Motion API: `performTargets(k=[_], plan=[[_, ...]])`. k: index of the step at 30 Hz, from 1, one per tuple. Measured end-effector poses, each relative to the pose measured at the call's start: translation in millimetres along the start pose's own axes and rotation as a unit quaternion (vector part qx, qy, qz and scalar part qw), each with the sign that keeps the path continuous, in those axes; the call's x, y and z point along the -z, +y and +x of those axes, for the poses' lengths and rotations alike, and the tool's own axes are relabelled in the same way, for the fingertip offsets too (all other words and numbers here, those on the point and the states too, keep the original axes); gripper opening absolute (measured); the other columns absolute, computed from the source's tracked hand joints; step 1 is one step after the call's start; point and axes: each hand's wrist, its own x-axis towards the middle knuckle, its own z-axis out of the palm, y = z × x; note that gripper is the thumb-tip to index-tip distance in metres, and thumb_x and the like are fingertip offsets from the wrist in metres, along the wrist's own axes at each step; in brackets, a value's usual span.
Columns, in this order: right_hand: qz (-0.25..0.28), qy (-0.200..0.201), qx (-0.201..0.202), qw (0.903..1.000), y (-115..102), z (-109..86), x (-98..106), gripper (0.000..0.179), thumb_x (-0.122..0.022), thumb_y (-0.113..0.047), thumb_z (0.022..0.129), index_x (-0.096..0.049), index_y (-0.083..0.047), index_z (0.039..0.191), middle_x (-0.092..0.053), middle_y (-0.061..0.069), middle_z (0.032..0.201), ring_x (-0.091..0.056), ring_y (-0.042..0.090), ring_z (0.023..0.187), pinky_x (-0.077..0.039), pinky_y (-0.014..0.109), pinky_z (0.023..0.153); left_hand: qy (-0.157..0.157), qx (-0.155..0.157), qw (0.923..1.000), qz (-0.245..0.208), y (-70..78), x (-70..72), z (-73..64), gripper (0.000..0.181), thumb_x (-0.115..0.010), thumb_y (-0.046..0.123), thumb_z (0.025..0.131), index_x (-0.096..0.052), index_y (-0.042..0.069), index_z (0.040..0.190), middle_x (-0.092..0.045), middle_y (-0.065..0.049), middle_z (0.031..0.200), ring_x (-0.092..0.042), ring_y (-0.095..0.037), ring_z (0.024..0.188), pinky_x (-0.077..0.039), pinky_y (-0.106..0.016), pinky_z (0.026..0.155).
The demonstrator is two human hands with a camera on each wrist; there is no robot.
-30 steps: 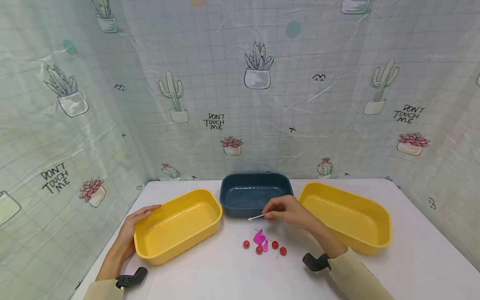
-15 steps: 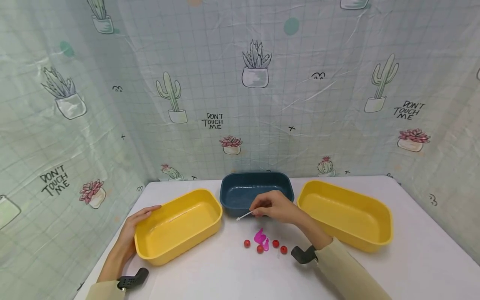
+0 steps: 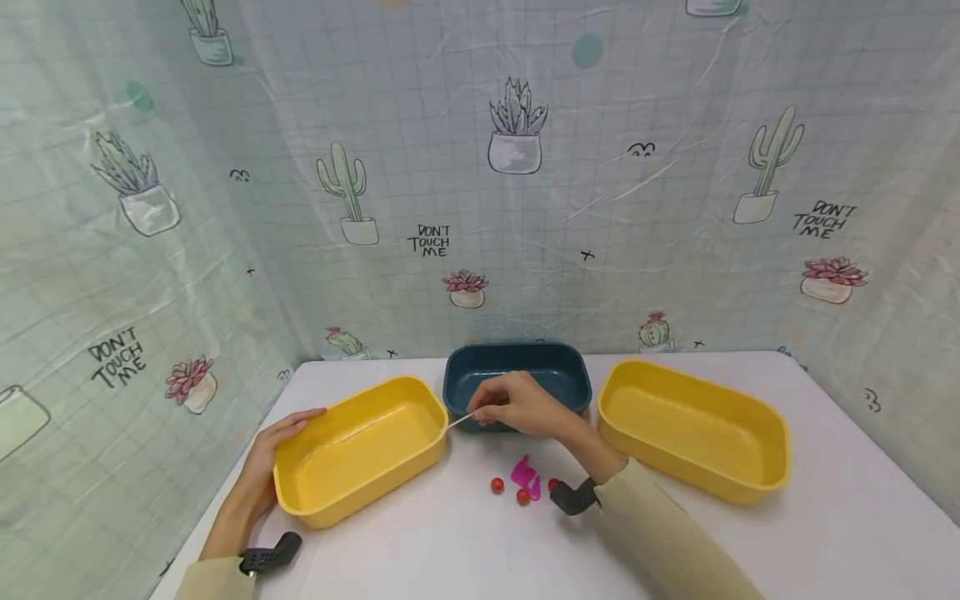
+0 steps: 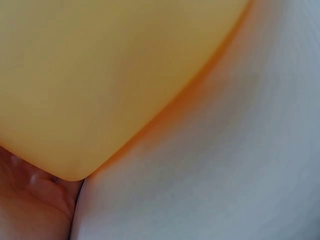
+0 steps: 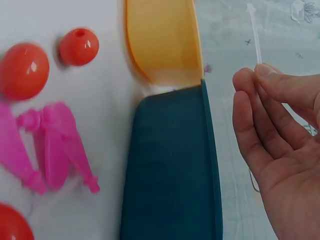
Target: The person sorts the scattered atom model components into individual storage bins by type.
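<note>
My right hand (image 3: 517,404) pinches a thin white plastic stick (image 5: 256,37) between thumb and fingertips, its small knobbed end pointing away from the hand. In the head view, that end overlaps the right corner of the left yellow bin (image 3: 375,483), while the hand is over the front of the navy bin (image 3: 555,379). My left hand (image 3: 262,454) rests along the left bin's outer side, fingers stretched toward its rim. On the table lie red beads (image 5: 79,46) with holes and bright pink plastic pieces (image 5: 55,145). The right forearm partly hides this group in the head view.
Another yellow bin (image 3: 690,425) stands at an angle on the right, beside the navy one. A cactus-print sheet (image 3: 465,192) hangs behind and at both sides of the white table (image 3: 420,550).
My right hand has travelled left across the front of the navy bin, carrying the white stick to the left yellow bin's corner. The left hand has stayed on that bin.
</note>
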Motion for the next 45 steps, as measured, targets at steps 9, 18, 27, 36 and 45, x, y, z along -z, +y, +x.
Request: performTargets(k=[9,18,27,36,45], plan=[[-0.013,0.002,0.006,0.9999,-0.6,17.6,-16.5,0.008,-0.071,-0.01,0.097,-0.078,-0.008,0.102,-0.076,0.002,0.095,-0.07,0.01,0.082,-0.06,0.02,0.079,0.002,0.0,1.0,0.005,-0.3,-0.7,0.4,0.05,-0.042,0.037,0.111,-0.052,0.011,0.152,-0.063,0.021,0.134,-0.062,0.002,0.121,-0.053,-0.017,0.099],[-0.017,0.003,0.016,0.9997,-10.6,35.0,-30.5,0.009,-0.071,-0.008,0.097,-0.078,-0.008,0.102,-0.077,0.005,0.095,-0.073,0.033,0.087,-0.059,0.018,0.076,0.007,0.002,0.9999,0.012,0.4,-1.1,1.2,0.05,-0.042,0.038,0.11,-0.052,0.012,0.152,-0.063,0.022,0.134,-0.062,0.002,0.121,-0.053,-0.017,0.098],[-0.039,-0.014,0.028,0.9988,-21.4,56.2,-47.0,0.008,-0.071,-0.01,0.097,-0.078,-0.009,0.101,-0.074,0.002,0.086,-0.064,0.006,0.074,-0.056,0.017,0.071,0.011,0.004,0.9998,0.014,-1.6,-1.7,-0.6,0.05,-0.043,0.038,0.11,-0.052,0.012,0.152,-0.063,0.021,0.134,-0.062,0.001,0.121,-0.054,-0.019,0.099],[-0.054,-0.026,0.003,0.9982,-23.0,77.0,-59.2,0.012,-0.072,-0.013,0.097,-0.079,-0.007,0.104,-0.074,-0.001,0.084,-0.064,0.006,0.073,-0.055,0.017,0.071,0.006,0.0,1.0,0.007,1.8,-3.4,1.1,0.049,-0.042,0.037,0.111,-0.052,0.012,0.152,-0.062,0.021,0.135,-0.061,0.001,0.123,-0.053,-0.017,0.1],[-0.04,-0.045,-0.002,0.9982,-29.3,94.6,-76.0,0.014,-0.07,-0.013,0.098,-0.078,-0.004,0.106,-0.076,0.001,0.088,-0.066,0.004,0.074,-0.054,0.016,0.07,0.01,0.004,0.9999,0.0,1.3,-1.7,0.0,0.049,-0.042,0.036,0.111,-0.052,0.012,0.152,-0.063,0.02,0.134,-0.062,0.0,0.121,-0.053,-0.017,0.099]])
